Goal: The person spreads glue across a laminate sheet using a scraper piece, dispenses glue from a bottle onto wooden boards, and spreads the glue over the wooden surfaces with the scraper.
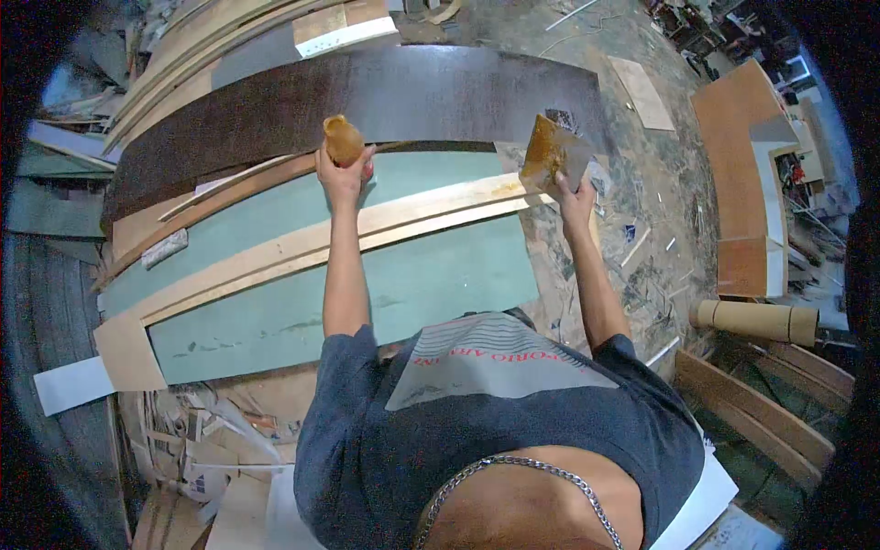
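Note:
My left hand (344, 177) is closed round an amber-brown, rounded thing (343, 139) with a bit of red showing low on its right side; its exact kind is unclear. It is raised over the near edge of a long dark brown panel (440, 92). Further right, my right hand (575, 200) grips a flat plate (556, 156) smeared with amber paste, tilted up near the panel's right end. Between my hands and body, a pale wooden strip (403, 213) lies across a green sheet (412, 280).
A white roll (165, 248) rests on the green sheet's left part. Scraps litter the floor (655, 220) at right. Beyond them stand an orange-brown board piece (738, 174) and a cardboard tube (756, 321). Long boards (220, 37) are stacked at the upper left.

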Motion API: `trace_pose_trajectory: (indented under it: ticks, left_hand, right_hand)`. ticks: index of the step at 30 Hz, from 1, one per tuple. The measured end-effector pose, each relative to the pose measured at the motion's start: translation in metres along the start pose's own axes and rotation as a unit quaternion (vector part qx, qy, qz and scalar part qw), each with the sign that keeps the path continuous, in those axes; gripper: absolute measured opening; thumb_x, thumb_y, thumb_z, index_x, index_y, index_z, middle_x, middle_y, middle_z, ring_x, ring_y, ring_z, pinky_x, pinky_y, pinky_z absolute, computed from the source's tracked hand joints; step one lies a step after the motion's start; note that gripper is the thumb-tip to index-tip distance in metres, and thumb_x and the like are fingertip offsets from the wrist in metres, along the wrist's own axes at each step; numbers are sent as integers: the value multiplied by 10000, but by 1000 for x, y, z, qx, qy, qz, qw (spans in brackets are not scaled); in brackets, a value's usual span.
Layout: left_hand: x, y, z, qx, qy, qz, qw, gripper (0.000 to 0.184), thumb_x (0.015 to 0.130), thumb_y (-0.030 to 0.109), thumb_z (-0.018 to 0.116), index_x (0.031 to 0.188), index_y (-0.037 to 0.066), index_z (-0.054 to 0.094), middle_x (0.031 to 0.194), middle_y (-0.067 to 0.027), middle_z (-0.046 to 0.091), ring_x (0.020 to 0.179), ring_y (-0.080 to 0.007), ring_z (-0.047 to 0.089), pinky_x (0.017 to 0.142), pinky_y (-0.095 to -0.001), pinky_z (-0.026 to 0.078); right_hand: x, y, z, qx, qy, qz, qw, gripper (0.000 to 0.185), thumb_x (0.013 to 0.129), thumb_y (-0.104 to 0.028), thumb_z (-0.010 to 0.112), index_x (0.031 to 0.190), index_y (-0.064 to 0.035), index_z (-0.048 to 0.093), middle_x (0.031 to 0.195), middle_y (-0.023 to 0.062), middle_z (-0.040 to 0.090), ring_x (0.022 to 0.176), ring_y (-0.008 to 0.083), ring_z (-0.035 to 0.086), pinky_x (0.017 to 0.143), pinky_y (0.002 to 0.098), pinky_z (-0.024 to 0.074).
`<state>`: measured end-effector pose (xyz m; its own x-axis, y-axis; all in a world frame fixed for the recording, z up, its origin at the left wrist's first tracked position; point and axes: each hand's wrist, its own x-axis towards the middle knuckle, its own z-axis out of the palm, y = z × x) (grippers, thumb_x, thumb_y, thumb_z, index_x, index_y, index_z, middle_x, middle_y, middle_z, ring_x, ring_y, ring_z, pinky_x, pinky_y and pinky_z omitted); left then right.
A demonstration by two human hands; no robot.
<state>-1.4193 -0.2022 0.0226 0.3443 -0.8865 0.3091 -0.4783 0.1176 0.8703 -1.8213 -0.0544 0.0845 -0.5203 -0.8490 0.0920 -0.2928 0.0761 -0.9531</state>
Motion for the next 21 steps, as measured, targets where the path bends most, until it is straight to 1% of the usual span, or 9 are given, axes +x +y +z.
trace_pose_trajectory:
  ticks: [2, 5, 7, 8, 10, 13, 15, 18, 21]
  left_hand:
    - [5, -7, -1, -42, -44, -26, 998, 840, 589, 391, 917, 1220, -16, 541, 1167, -164, 560, 1083, -352, 573, 941, -450, 461]
    - [-5, 5, -3, 33, 16, 76, 996, 811, 610, 419, 894, 1194, -24, 548, 1146, -192, 561, 1074, -365, 574, 925, -453, 469]
    - [-7, 12, -5, 22, 15, 63, 998, 814, 615, 428, 889, 1197, -26, 546, 1146, -194, 561, 1075, -369, 573, 925, -453, 470]
    - [-6, 13, -6, 9, 8, 49, 999, 818, 620, 437, 884, 1201, -28, 544, 1147, -196, 560, 1077, -373, 572, 924, -453, 470]
    - [-4, 4, -3, 22, 4, 56, 998, 823, 624, 441, 881, 1202, -33, 538, 1152, -199, 557, 1078, -383, 568, 924, -455, 469]
    - [-2, 1, 1, 26, 39, 83, 995, 661, 652, 334, 901, 1126, 9, 574, 987, -135, 635, 926, -311, 642, 823, -415, 512]
    - [10, -56, 24, -86, -52, 128, 987, 276, 782, 104, 754, 999, 75, 585, 776, -80, 618, 691, -216, 621, 613, -366, 527]
    - [-18, -19, 29, -382, -128, -56, 913, 330, 777, 123, 787, 1048, 46, 614, 881, -85, 646, 683, -192, 626, 550, -324, 518]
    - [-28, -25, 52, -369, -111, 2, 923, 423, 764, 153, 823, 1106, 14, 618, 972, -97, 660, 712, -173, 629, 552, -294, 523]
  right_hand:
    - [1, 2, 5, 33, -2, -4, 999, 330, 916, -198, 674, 1164, 16, 632, 1088, 62, 685, 959, 139, 613, 869, 309, 471]
    - [0, -16, 23, 25, -90, -29, 995, 285, 913, -133, 641, 1145, 32, 626, 1073, 84, 688, 949, 155, 623, 864, 313, 479]
    - [12, -26, 50, -120, -114, -219, 962, 397, 792, 86, 470, 1167, 58, 598, 1032, 122, 690, 971, 195, 635, 869, 319, 491]
    - [6, -71, 68, -42, -172, -233, 956, 491, 745, 101, 457, 1194, 1, 629, 1098, 182, 687, 1056, 277, 645, 940, 355, 481]
    - [5, -123, 105, 19, -218, -311, 925, 620, 690, 146, 432, 1245, -54, 622, 1185, 160, 661, 1078, 280, 641, 955, 341, 487]
    - [15, -164, 161, -52, -203, -464, 861, 653, 662, 119, 545, 1268, -116, 618, 1245, 127, 640, 1124, 317, 612, 977, 421, 488]
    - [25, -172, 201, -58, -194, -564, 801, 571, 712, -66, 679, 1277, -108, 602, 1251, 114, 633, 1145, 330, 596, 969, 420, 497]
    - [26, -159, 241, -97, -203, -611, 759, 570, 714, -97, 677, 1277, -143, 599, 1254, 90, 627, 1113, 301, 610, 941, 409, 508]
    - [6, -140, 216, -64, -189, -553, 809, 604, 678, -55, 634, 1270, -170, 610, 1229, 76, 641, 1085, 301, 616, 925, 397, 508]
